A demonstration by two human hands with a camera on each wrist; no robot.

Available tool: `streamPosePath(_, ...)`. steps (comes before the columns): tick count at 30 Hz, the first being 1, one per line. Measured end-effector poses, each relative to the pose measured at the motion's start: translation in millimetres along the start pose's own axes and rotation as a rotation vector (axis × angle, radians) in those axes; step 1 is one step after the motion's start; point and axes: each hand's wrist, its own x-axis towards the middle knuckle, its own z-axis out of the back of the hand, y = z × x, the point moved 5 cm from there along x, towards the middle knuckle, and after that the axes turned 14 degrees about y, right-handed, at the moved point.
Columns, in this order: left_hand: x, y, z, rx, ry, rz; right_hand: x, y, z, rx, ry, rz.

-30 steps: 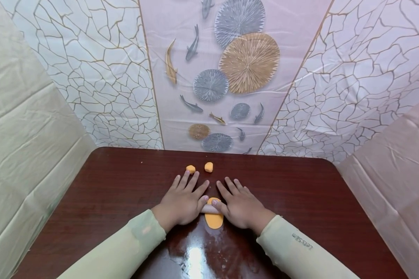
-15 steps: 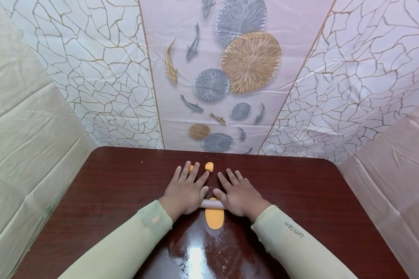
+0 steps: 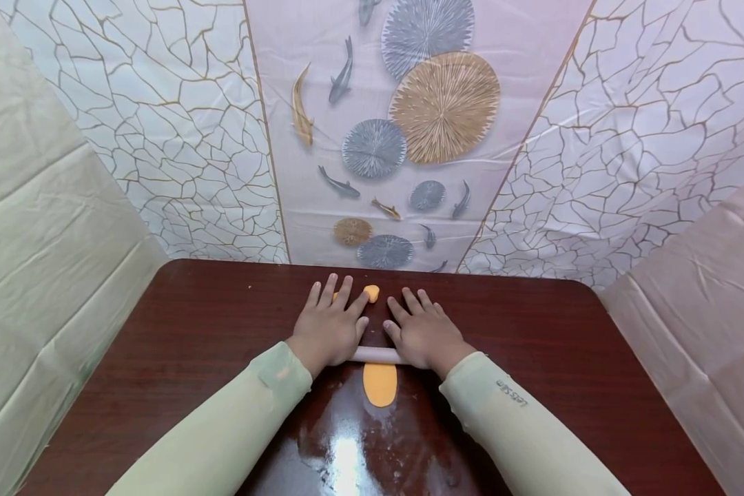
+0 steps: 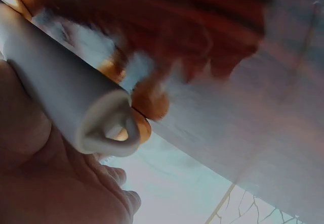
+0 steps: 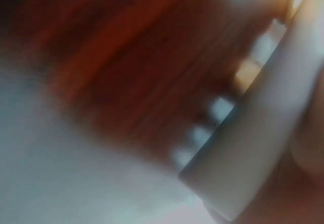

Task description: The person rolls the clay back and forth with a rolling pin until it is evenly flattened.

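One orange lump (image 3: 335, 296), mostly hidden (left hand (image 3: 328, 329) in front).

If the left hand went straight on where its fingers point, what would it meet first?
Probably the yellow dough lump at the index finger of the left hand; they overlap in the head view, so whether they touch is unclear.

From here, a smooth, pale-grey, hollow-ended cylinder (image 4: 61, 77) lies against the bare left hand (image 4: 66, 183), a blurred orange lump (image 4: 151, 100) showing past its rim, beside a dark red-brown tabletop (image 4: 167, 32)
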Motion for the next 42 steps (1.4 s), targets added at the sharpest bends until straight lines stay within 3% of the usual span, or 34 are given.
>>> streamPosePath(8, 5.5, 3.5, 5.4, -0.007, -0.05, -0.003, 12.8, -3.5, 3.8, -0.033, -0.029, -0.034)
streamPosePath(13, 9.5, 3.1, 9.3, 0.03, -0.114, -0.016, 16.9, -5.7, 5.1, -0.034, -0.021, -0.05)
streamPosePath(16, 9.8, 1.2, 13.6, 0.055, -0.179, -0.089, 16.3, -5.3, 6.2, -0.035, -0.019, -0.05)
streamPosePath(19, 5.6, -4.4, 18.1, 0.033, -0.218, -0.257, 16.0, -4.3, 6.6, -0.04, -0.016, -0.044)
streamPosePath(21, 0.1, -9.5, 20.6, -0.001, -0.197, -0.398, 16.5, -3.2, 6.5, -0.053, -0.011, -0.038)
streamPosePath(23, -5.6, -13.9, 22.5, -0.055, -0.132, -0.508, 17.6, -2.4, 6.9, -0.068, -0.008, -0.034)
streamPosePath(26, -12.9, -17.6, 25.1, -0.101, -0.046, -0.587, 18.8, -2.0, 8.1, -0.083, -0.007, -0.039)
streamPosePath(33, -17.8, -17.0, 23.6, -0.058, -0.002, -0.573, 20.6, 0.1, 9.3, -0.113, -0.026, -0.026)
streamPosePath(42, -8.9, -18.5, 26.9, -0.035, 0.064, -0.566, 22.0, -0.9, 14.2, -0.205, -0.105, 0.001)
